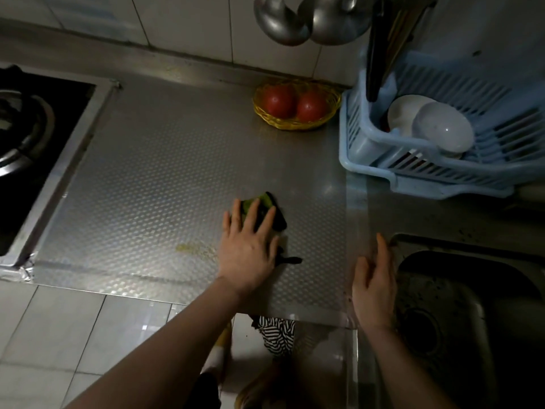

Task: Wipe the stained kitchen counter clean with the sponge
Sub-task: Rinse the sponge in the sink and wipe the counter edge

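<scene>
The stain [194, 250] lies on the bench [165, 172] at 9 o'clock from the left hand [247, 249]. That hand's straight fingers press flat on the sponge [267, 199]. The sponge is probably soft and light, so press it centrally from above. The right hand [373, 278] is at 3 o'clock, relaxed and empty.

The tabletop [165, 160] is sheet metal embossed with a fine dimple pattern and softly shiny, with a dull yellowish smear [194, 249] toward 6 o'clock, and the sink [472, 335] at 4 o'clock is smooth, dark, speckled metal. The sponge [267, 202] looks matt, green on one face with a coarse black scouring layer. At 12 o'clock the ladles [280, 22] are brushed matt metal and the basket [295, 125] is a glossy yellow weave holding shiny, smooth-skinned tomatoes [278, 100], while at 2 o'clock the dish rack [383, 154] is pale blue slatted plastic with glossy white bowls [442, 128].
</scene>
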